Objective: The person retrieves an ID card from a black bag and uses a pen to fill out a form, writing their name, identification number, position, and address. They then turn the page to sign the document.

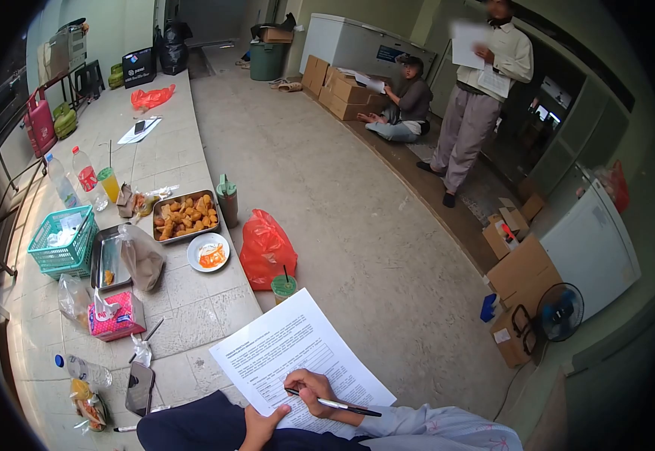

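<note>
A printed sheet of paper rests over my lap, its lines of text and a boxed section facing up. My left hand grips the sheet's near edge, thumb on top and the other fingers hidden beneath. Over the lower middle of the page, my right hand is closed around a black and white pen, its tip end close over the print. To the left on the tiled ledge lie a phone and a capped pen partly under my leg.
The tiled ledge carries a tray of fried snacks, a white plate, a tissue box, a teal basket and bottles. A red bag and cup stand beside it. Two people hold papers; a fan stands right.
</note>
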Demonstrator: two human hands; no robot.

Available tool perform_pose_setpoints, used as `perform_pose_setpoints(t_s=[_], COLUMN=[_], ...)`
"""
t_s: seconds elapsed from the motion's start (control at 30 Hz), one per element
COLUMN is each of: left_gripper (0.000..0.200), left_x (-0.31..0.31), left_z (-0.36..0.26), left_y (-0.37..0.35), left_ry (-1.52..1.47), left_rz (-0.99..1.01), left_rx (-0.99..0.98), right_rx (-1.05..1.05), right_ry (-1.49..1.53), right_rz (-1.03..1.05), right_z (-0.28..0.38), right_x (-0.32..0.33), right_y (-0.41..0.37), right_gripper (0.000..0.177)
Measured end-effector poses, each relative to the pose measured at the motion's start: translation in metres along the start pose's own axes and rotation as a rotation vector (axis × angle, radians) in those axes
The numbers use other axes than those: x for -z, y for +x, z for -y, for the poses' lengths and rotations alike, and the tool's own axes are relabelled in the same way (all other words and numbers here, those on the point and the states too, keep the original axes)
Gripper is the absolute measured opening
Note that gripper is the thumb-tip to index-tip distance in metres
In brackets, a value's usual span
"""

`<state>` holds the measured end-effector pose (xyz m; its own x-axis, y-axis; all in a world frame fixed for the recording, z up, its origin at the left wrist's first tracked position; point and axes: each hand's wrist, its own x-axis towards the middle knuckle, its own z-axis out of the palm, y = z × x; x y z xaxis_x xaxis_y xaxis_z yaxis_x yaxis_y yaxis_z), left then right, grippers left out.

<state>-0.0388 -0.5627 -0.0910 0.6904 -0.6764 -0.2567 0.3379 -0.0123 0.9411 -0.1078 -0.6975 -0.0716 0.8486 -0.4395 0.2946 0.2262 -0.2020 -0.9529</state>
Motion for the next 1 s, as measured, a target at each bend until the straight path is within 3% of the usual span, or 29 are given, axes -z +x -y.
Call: perform_pose_setpoints(t_s=[0.1, 0.2, 0.27, 0.3, 0.33, 0.37, 0.43, 0.63, 0.77, 0.83, 1.0], left_gripper=[0.045, 0.039, 0.039, 0.038, 0.054, 0.054, 0.078, 0.109, 0.106, 0.107, 0.112], left_x=[0.004, 0.003, 0.000, -0.003, -0.002, -0.004, -0.009, -0.024, -0.016, -0.014, -0.019], left_z=[-0.009, -0.007, -0.010, -0.011, -0.011, -0.009, -0.006, -0.032, -0.023, -0.018, -0.014], left_y=[-0.002, -0.008, -0.014, -0.015, -0.014, -0.015, -0.016, -0.004, -0.004, -0.005, -0.001], left_ry=[-0.004, -0.023, -0.049, -0.068, -0.095, -0.099, 0.101, 0.152, 0.366, 0.456, 0.130], left_rz=[0.055, 0.003, -0.034, -0.049, -0.021, -0.025, -0.195, -0.348, -0.336, -0.336, -0.362], left_rx=[0.172, 0.161, 0.178, 0.171, 0.185, 0.193, -0.012, -0.210, -0.270, -0.263, -0.259], right_rx=[0.011, 0.007, 0.095, 0.081, 0.160, 0.240, 0.192, 0.139, -0.013, -0.061, 0.017], right_ry=[-0.031, -0.061, -0.156, -0.152, -0.201, -0.249, -0.248, -0.202, 0.021, 0.044, -0.058], right_rz=[0.010, 0.064, 0.029, 0.036, 0.048, 0.059, 0.089, 0.041, -0.119, -0.075, -0.064], right_z=[0.012, 0.013, 0.021, 0.022, 0.023, 0.024, 0.032, 0.031, 0.028, 0.027, 0.021], right_x=[-0.001, -0.002, -0.007, -0.007, -0.007, -0.007, -0.004, -0.001, -0.001, 0.005, 0.004], right_y=[0.007, 0.008, 0.011, 0.013, 0.016, 0.018, 0.019, 0.019, 0.012, 0.007, 0.010], right_gripper=[0.048, 0.042, 0.025, 0.025, 0.018, 0.012, 0.006, 0.009, 0.013, 0.010, 0.010])
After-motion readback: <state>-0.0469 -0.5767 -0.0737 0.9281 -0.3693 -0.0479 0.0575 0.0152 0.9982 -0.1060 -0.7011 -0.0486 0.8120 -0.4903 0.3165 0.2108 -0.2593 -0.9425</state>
